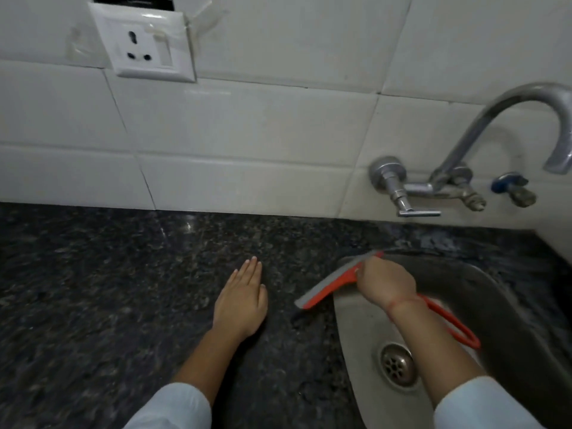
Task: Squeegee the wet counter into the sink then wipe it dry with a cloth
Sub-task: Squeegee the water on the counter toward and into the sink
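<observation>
The right hand [385,283] grips the orange squeegee [325,287] by its handle, blade slanting across the left rim of the sink [349,335], its near end over the counter [93,289]. The left hand [240,300] lies flat, fingers straight, on the counter just left. A tilted blade may leave water streaked beside the rim; no cloth shows.

— What colours do you have around the sink [349,329]?
— Your sink is dull grey steel, and its drain [397,363] is brownish. The bench [93,289] to its left is black stone flecked all over with grey. Your squeegee [328,287], at the sink's left rim, is orange-red with a grey blade.
— And behind the sink?
— You face glossy white wall tiles [247,134] with thin dark joints, a silver tap [495,119] and a valve [503,183] with a blue collar. Up to the left is a white socket [145,44]. Your sleeves [173,407] are pale blue-white.
</observation>
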